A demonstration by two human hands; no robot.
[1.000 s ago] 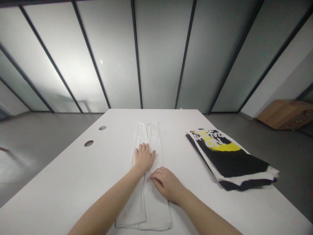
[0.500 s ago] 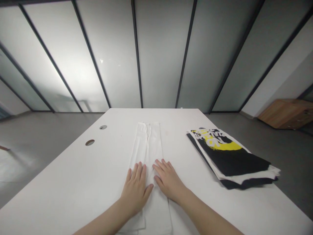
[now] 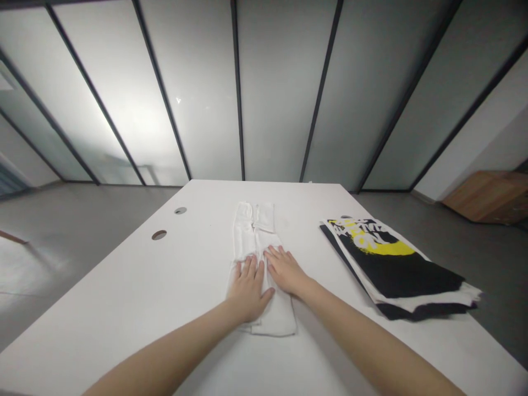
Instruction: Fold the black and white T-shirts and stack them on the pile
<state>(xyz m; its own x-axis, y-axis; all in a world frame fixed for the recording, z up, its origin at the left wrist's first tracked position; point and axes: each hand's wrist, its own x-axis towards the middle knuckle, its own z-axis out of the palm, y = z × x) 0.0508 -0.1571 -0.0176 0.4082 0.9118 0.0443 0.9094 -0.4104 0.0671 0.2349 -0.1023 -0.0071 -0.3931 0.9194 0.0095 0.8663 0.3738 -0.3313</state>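
Note:
A white garment (image 3: 276, 316), folded lengthwise into a narrow strip, lies on the white table (image 3: 144, 308) in front of me. Its two long halves meet along a middle line, and the cloth is wrinkled near the far end, where a small flap shows on the right. My left hand (image 3: 247, 291) rests flat on the left half, fingers stretched out and thumb spread. Lying flat on the right half, a little farther forward, is my right hand (image 3: 285, 270). Both palms press down on the cloth without gripping it.
At the right edge of the table is a stack of folded black and white clothes (image 3: 412, 275), the top one printed in yellow and white. Two round holes, one a cable hole (image 3: 159, 235), pierce the left side. Beyond stand frosted glass panels (image 3: 276, 93) and a wooden cabinet (image 3: 484, 195).
Both hands have moved forward, away from me. The garment's near edge now lies farther up the table, and its far part looks more rumpled. The view has shifted slightly.

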